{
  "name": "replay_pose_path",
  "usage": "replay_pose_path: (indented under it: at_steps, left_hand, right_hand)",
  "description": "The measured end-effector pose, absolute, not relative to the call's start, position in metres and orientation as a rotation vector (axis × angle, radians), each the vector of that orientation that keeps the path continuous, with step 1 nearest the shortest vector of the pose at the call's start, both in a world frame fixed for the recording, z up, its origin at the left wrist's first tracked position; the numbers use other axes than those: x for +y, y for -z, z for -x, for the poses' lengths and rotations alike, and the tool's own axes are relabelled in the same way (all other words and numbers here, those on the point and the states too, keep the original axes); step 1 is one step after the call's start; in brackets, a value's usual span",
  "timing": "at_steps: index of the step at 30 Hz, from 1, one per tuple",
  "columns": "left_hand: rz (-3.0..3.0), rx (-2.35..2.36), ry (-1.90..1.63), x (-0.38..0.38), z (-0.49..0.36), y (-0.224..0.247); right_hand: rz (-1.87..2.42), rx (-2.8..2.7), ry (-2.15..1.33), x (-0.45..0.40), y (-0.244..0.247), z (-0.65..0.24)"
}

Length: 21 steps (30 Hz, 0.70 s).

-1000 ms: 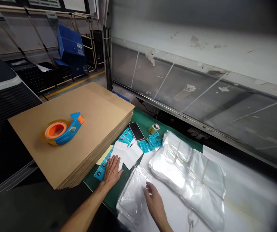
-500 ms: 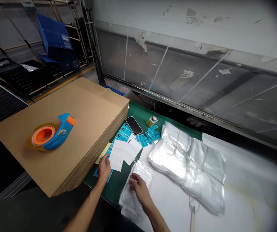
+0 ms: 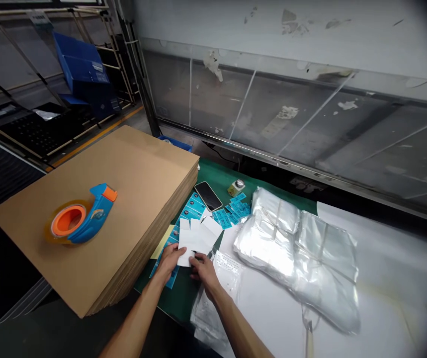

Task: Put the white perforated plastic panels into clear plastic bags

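Plain white, rectangular paper slips overlap unevenly on the green table, partly over blue printed labels. The left hand pinches their near edge; whether the curled right hand grips, I cannot tell.

Light moderate, cool white; source off-frame, probably overhead. Strong glare on the tied bundles of clear, crinkled plastic bags, highlights near-white. Flat white paper pieces bright, surface detail washed out. Soft shadow around the blue-and-orange plastic tape dispenser; lower left in deep shade. Wide-angle stretch toward margins. Upper-right corner black; large white sheet soft-focused near right edge.
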<state>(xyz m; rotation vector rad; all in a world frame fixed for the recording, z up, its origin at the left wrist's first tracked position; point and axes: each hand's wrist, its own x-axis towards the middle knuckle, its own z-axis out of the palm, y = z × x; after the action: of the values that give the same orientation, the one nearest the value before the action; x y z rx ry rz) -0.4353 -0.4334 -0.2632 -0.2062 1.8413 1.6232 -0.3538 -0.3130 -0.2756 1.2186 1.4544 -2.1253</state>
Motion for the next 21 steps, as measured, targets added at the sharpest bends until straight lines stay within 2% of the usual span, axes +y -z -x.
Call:
replay_pose_path:
  at_steps: [7,11,17,21]
  left_hand:
    - [-0.182,1.739,-1.741,-0.426,0.410,0.208]
    - [-0.566,1.617,-1.515,-0.407,0.395,0.200]
    - [-0.797,1.379,-1.178,-0.378,0.373,0.214]
    - [-0.355,1.229,-1.235,-0.359,0.354,0.223]
  right_hand:
    - [-1.151,1.064,2.403,-0.293,0.207,0.304]
    - [-1.007,0.851,2.573,-0.263,0.180,0.270]
    - [-1.251,1.090,2.484,-0.242,0.190,0.218]
    - [-1.624,1.452,2.327,-0.241,0.210,0.193]
